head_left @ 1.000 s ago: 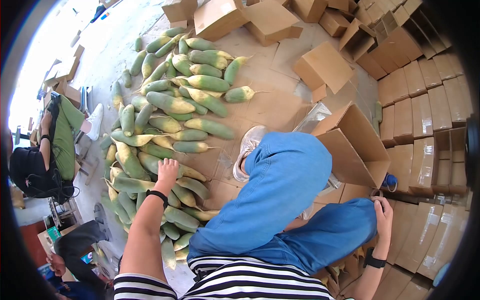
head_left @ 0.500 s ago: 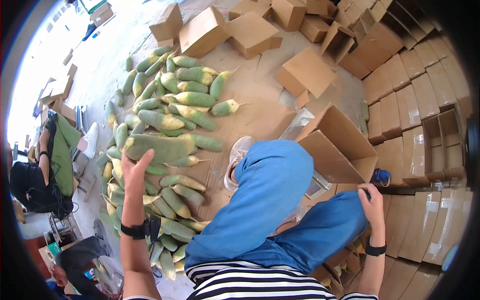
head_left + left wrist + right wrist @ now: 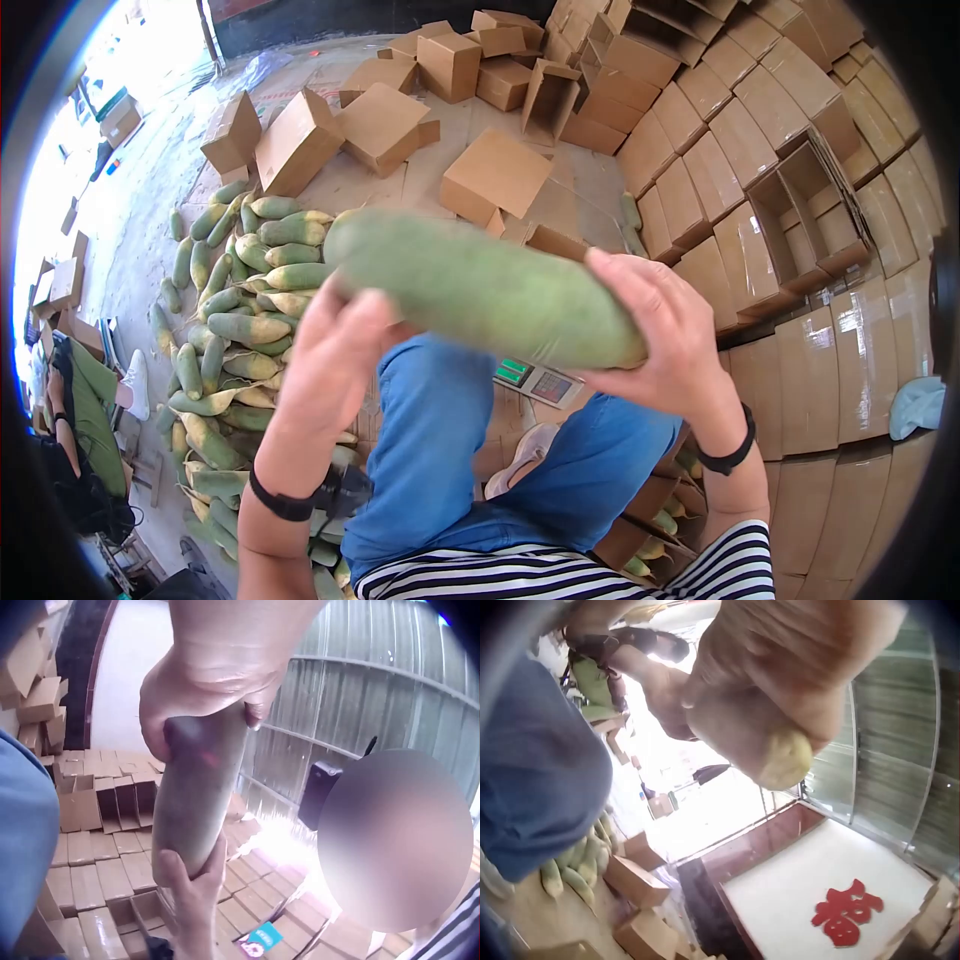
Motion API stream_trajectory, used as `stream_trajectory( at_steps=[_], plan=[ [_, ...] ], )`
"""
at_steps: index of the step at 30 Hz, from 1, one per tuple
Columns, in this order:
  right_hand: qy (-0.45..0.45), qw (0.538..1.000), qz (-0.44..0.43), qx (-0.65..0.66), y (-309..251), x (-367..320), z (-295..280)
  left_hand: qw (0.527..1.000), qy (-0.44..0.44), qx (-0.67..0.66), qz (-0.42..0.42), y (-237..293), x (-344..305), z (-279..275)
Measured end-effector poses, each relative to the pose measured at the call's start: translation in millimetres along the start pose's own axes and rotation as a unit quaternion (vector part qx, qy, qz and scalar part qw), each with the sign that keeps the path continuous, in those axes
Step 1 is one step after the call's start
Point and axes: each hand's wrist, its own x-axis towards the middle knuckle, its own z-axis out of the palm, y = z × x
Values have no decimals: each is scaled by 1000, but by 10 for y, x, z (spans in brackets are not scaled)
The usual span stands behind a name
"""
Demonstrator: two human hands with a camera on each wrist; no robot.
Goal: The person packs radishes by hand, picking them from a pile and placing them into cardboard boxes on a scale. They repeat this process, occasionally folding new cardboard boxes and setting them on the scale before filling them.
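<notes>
A large green radish (image 3: 490, 285), blurred by motion, is held up above the person's knees. My left hand (image 3: 335, 355) grips its left end, and my right hand (image 3: 670, 330) holds the other end with the thumb on top. Seen from the left wrist, the radish (image 3: 196, 787) runs lengthwise between both hands. A pale yellow tip (image 3: 787, 759) shows beside my right hand (image 3: 795, 667) in the right wrist view. To the left on the floor lies a heap of green radishes (image 3: 240, 330).
A digital scale (image 3: 535, 380) sits on the floor beyond the knees, partly hidden by the radish. Loose cardboard boxes (image 3: 300, 145) lie farther off, and stacked cartons (image 3: 820, 370) line the right. Another person's green-clad leg (image 3: 95, 390) is at far left.
The left hand has taken a large radish from the heap and raised it in front of the body. My right hand has left the knee and now holds the radish too.
</notes>
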Motion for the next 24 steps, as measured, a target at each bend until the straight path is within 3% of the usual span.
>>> stream_trajectory(
  at_steps=[1,2,3,4,6,7,9,15,23,24],
  plan=[
    [-1,1000,-2,0,77,-62,-58,1000,1,-1,1,-77,7,-5],
    [-33,997,55,-38,165,-140,-98,970,10,240,29,-181,-18,-22],
    [-63,989,112,-75,269,-218,-123,882,18,467,54,-280,-52,-36],
    [-62,989,113,-75,398,-315,-119,882,17,468,55,-388,-117,-44],
    [-135,961,226,-84,699,-527,-40,689,-68,702,165,-577,-261,-46],
    [-137,961,225,-82,832,-598,4,690,-67,702,161,-609,-276,-45],
    [-248,920,286,-105,1087,-709,129,695,-39,697,173,-649,-282,-60],
    [-381,875,296,-46,1778,-913,857,709,-38,684,166,-642,-218,-94],
    [-375,859,308,164,2368,-1544,1896,734,-36,662,147,-624,-179,-146],
    [-408,840,323,155,2367,-1570,1954,739,-31,657,143,-618,-170,-143]
  ],
)
